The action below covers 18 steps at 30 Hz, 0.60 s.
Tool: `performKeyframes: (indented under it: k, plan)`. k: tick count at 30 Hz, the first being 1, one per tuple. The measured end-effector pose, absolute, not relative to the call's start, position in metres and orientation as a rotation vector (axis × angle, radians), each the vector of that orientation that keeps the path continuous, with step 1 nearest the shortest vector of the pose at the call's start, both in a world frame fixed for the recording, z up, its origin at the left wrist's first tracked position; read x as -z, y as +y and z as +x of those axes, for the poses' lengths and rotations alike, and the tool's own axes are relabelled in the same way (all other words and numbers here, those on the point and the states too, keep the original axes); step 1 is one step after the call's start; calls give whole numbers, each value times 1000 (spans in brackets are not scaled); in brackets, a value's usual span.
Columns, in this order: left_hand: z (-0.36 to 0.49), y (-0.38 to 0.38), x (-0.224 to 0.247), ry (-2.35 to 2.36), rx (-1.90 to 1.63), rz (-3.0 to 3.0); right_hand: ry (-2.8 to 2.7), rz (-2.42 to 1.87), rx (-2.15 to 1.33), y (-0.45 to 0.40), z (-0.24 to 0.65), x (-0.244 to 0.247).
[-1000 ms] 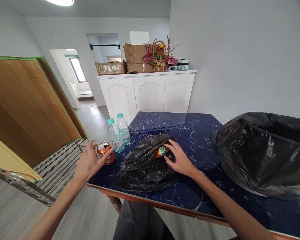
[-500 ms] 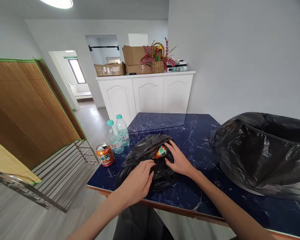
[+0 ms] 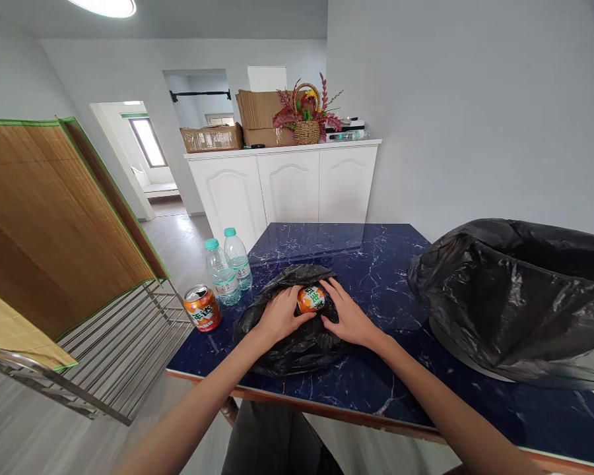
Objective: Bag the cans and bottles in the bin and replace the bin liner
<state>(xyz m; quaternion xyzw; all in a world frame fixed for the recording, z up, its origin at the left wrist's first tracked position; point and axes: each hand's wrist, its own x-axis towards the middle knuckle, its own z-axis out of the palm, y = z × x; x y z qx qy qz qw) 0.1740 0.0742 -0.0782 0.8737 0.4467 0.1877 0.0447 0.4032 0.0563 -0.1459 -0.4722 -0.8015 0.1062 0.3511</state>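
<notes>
An orange soda can (image 3: 311, 299) shows through the mouth of a crumpled black plastic bag (image 3: 297, 353) lying on the table; the bag hides part of the can. My left hand (image 3: 278, 315) curves about the can's left side, its fingertips at the upper edge and its thumb beneath. On the other side my right hand (image 3: 350, 315) rests against the bag's opening with fingers and thumb apart, close to the can's right end. Whether the right fingertips pinch any plastic is hard to see.
Another orange can (image 3: 202, 309) stands open-topped at the table's left edge, beside two clear bottles with teal caps (image 3: 224, 272). A large bin lined with black plastic (image 3: 515, 310) occupies the right. Beyond the dark blue marbled table (image 3: 376, 264) is a white cabinet (image 3: 290, 188); a metal rack (image 3: 123, 349) stands left.
My left hand has moved up and inward to the can's left side. The can has turned and shows more of its face. My right hand stays near the bag's mouth.
</notes>
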Motion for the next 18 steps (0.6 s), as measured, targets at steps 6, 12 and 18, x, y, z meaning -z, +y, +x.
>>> performKeyframes:
  k: [6,12,18]
  plan:
    - [167,42,52,1415,-660,2690,-2073,-1239,-290,61,407,150]
    - [138,-6,7,1351,-936,2633,-2070,-1286,-311,61,407,153]
    - [76,-38,-16,1676,-1265,2330,-2069,-1314,-320,58,405,153]
